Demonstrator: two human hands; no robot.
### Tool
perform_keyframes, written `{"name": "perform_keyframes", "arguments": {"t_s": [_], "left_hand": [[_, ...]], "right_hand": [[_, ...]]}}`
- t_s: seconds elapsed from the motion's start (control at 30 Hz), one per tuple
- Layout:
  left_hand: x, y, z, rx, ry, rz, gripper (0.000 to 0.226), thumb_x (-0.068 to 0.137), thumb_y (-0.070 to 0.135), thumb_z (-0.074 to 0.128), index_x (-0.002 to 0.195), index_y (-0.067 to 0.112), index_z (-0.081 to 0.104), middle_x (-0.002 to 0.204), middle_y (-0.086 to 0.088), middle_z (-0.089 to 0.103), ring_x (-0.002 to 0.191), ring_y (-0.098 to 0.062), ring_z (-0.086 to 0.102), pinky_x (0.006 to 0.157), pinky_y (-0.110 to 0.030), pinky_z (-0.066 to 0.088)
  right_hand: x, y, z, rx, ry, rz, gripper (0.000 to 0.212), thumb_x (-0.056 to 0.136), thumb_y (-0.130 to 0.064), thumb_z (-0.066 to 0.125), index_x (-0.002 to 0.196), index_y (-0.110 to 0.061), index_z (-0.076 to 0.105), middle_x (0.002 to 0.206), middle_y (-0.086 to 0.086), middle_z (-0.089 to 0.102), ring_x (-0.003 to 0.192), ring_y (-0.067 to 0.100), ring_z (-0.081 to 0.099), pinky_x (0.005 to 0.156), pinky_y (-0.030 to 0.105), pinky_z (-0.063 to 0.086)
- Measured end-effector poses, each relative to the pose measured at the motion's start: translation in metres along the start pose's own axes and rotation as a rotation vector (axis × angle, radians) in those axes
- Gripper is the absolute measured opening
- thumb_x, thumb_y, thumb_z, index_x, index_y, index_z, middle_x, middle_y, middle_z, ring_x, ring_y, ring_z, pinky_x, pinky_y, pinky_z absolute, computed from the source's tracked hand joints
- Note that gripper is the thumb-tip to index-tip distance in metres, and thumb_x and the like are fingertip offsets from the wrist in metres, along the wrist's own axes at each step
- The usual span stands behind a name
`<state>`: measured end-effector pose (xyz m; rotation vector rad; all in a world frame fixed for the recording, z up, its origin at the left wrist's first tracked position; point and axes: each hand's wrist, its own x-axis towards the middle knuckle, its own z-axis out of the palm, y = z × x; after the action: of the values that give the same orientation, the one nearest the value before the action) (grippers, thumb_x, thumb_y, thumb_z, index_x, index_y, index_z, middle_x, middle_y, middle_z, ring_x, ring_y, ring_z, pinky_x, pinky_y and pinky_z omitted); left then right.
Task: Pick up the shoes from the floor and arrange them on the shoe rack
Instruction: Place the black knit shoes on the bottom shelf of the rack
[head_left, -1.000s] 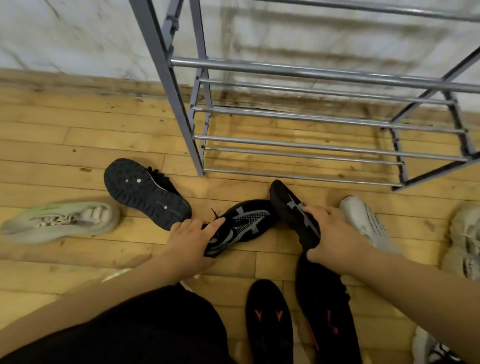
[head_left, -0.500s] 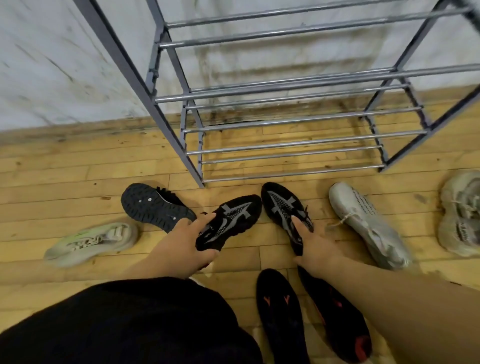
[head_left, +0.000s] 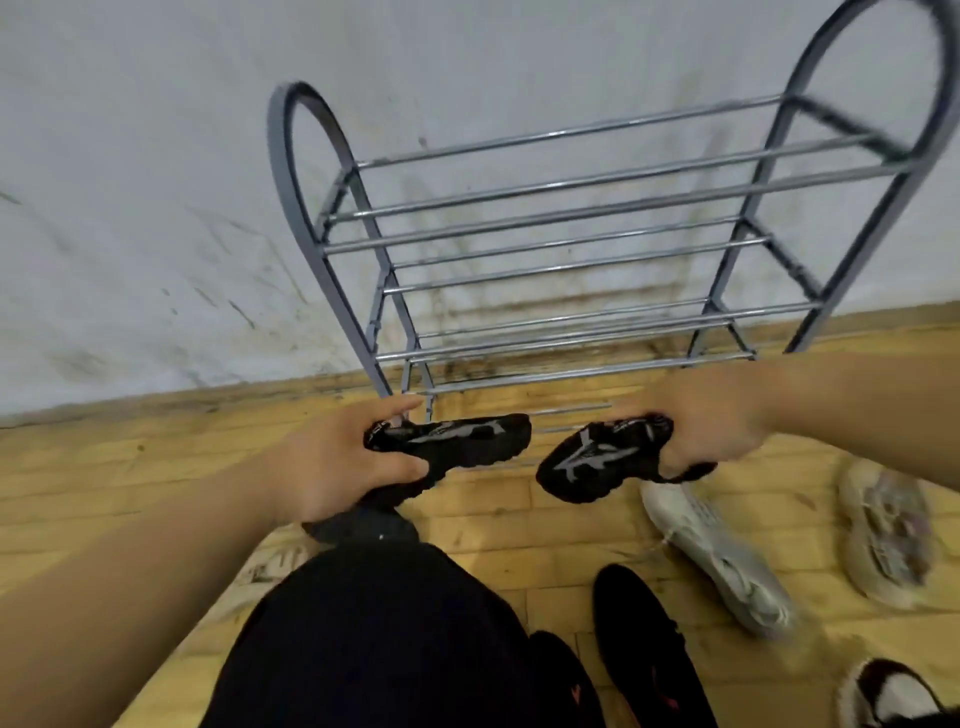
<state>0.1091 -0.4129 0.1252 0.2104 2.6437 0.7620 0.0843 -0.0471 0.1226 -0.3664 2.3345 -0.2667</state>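
Head view. The left hand (head_left: 337, 462) is clamped on the heel end of one black shoe (head_left: 457, 441), and the right hand (head_left: 711, 421) is clamped on the heel of the matching second black shoe (head_left: 597, 460); both shoes are held off the wooden floor (head_left: 104, 467), toes pointing toward each other, apart, in front of the lowest bars of the grey metal shoe rack (head_left: 571, 249). A pale sneaker (head_left: 722, 556), a beige sneaker (head_left: 888, 535) and a black slip-on (head_left: 649, 649) lie on the floor
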Motion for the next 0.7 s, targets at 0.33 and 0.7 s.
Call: {"name": "perform_keyframes", "arguments": {"t_s": [0.33,0.7], "left_hand": [[-0.045,0.178,-0.04,-0.313,0.418,0.271,0.066,0.086,0.046,0.076,0.145,0.051,0.046,0.122,0.018,0.062,0.088,-0.002,0.071,0.074,-0.017,0.058],[0.01,0.224,-0.004,-0.826,0.752,0.271,0.077,0.081,0.043,0.081,0.147,0.045,0.041,0.115,0.028,0.059,0.109,-0.005,0.065,0.098,-0.038,0.056]], "right_hand": [[-0.156,0.029,-0.041,0.458,0.745,-0.115,0.062,0.086,-0.037,0.078,0.131,-0.068,0.049,0.119,-0.021,0.065,0.091,0.02,0.072,0.084,0.042,0.059],[-0.136,0.028,-0.048,0.705,1.215,-0.19,0.064,0.092,-0.029,0.074,0.144,-0.055,0.046,0.125,-0.024,0.059,0.102,-0.011,0.06,0.075,0.005,0.043]]}}
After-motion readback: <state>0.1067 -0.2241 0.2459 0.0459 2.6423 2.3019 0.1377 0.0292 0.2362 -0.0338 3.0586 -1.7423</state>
